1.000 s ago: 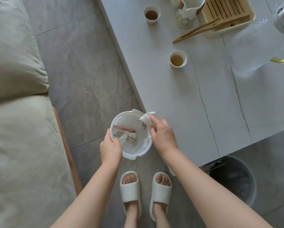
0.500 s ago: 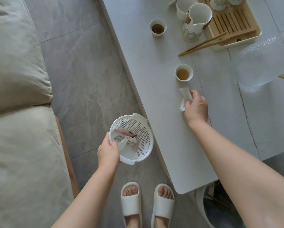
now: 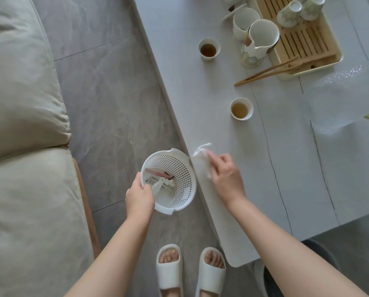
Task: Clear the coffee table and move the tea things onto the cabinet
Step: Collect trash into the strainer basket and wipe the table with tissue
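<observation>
My left hand (image 3: 140,197) grips the rim of a white perforated basket (image 3: 179,168) held beside the grey coffee table (image 3: 297,168); wrappers and crumpled paper lie inside it. My right hand (image 3: 226,176) holds a blurred white tissue (image 3: 201,151) on the table's near edge, right next to the basket. Two small cups of tea stand on the table, one dark (image 3: 208,49), one pale (image 3: 241,108). Further back are a painted pitcher (image 3: 259,42), a white cup (image 3: 242,22), wooden tongs (image 3: 267,71) and a bamboo tea tray (image 3: 307,41) with two upturned cups.
A pale sofa (image 3: 23,146) fills the left, with a strip of grey tile floor between it and the table. A clear glass jug (image 3: 342,97) stands at the right edge. A dark bin (image 3: 316,254) sits under the table's near corner. My slippered feet (image 3: 190,269) are below.
My right hand drew the tissue from near the pale tea cup back along the table to its edge beside the basket. The basket stayed in my left hand.
</observation>
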The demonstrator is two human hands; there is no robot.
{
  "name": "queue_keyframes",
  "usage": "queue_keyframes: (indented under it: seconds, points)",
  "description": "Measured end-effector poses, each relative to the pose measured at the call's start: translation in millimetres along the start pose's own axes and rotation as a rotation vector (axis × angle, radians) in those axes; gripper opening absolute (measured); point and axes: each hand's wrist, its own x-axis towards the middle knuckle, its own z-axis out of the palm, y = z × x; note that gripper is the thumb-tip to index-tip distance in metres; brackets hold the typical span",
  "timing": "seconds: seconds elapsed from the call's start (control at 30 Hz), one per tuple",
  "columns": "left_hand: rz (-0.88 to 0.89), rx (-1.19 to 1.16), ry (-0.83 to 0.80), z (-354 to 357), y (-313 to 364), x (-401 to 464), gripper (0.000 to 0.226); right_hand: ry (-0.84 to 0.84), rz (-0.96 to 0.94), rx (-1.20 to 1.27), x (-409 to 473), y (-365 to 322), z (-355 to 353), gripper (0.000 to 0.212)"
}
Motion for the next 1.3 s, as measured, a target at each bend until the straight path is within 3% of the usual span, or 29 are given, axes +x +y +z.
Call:
queue_keyframes:
  seconds: [0.1,0.2,0.3,0.4,0.53,0.67,0.77,0.93,1.07,1.2,1.3]
  points:
    - [0.017,-0.002,0.006,-3.2,5.1,6.1,0.05,0.202,0.242,0.053,27.2,14.4,-17.0,0.04]
    - [0.02,0.007,0.0,-3.6,7.0,12.8,0.058,0.22,0.308,0.009,53.8,13.1,-18.0,0.04]
    - [0.028,0.009,0.001,-3.5,4.1,15.4,0.057,0.163,0.234,-0.036,69.7,-2.9,-8.1,0.041]
    - [0.038,0.018,-0.014,-3.3,-1.5,10.6,0.053,0.019,0.046,-0.217,59.1,-5.6,1.5,0.039]
    - [0.026,0.02,-0.04,-2.0,-14.0,-5.2,0.05,-0.121,-0.033,-0.189,0.7,7.2,0.8,0.033]
    - [0.0,0.034,-0.056,-0.9,-29.7,-26.0,0.051,-0.17,-0.111,-0.274,-72.9,13.9,3.3,0.048]
    - [-0.008,0.054,-0.07,1.2,-40.2,-42.8,0.05,-0.212,-0.025,-0.151,-103.1,22.0,-7.6,0.033]
    - [-0.031,0.059,-0.103,3.6,-59.5,-65.3,0.044,0.161,0.378,-0.076,-112.2,72.6,-53.8,0.037]
    - [-0.029,0.068,-0.1,6.1,-67.8,-72.0,0.043,0.208,0.578,-0.132,-118.8,104.3,-76.4,0.041]
    - [-0.033,0.072,-0.112,8.4,-74.6,-74.4,0.048,0.144,0.492,-0.123,-128.3,86.6,-51.2,0.041]
    - [-0.029,0.071,-0.109,7.9,-79.3,-77.9,0.047,0.001,0.359,-0.102,-137.6,48.7,-17.2,0.041]
